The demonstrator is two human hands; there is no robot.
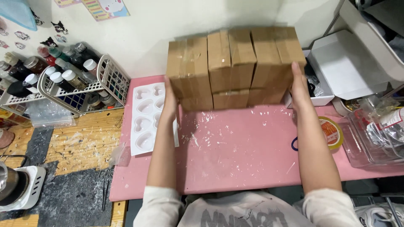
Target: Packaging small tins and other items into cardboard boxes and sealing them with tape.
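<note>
Several cardboard boxes (233, 67), stacked in a block two layers high, sit squeezed between both hands above the far edge of a pink mat (235, 147). Left hand (170, 101) presses flat against the block's left side, fingers straight and pointing away from the person; right hand (299, 86) does the same on the right side, so the stack is clamped between open palms rather than grasped by curled fingers. Whether the block rests on the mat or is lifted off it cannot be told. Just left of the left hand lies a white mould (147, 120) with heart-shaped hollows. Farther left stands a wire rack (109, 75) of bottles (63, 75). Beside the right forearm lies a tape roll (332, 132), and beyond the right hand an open white box (349, 67).
</note>
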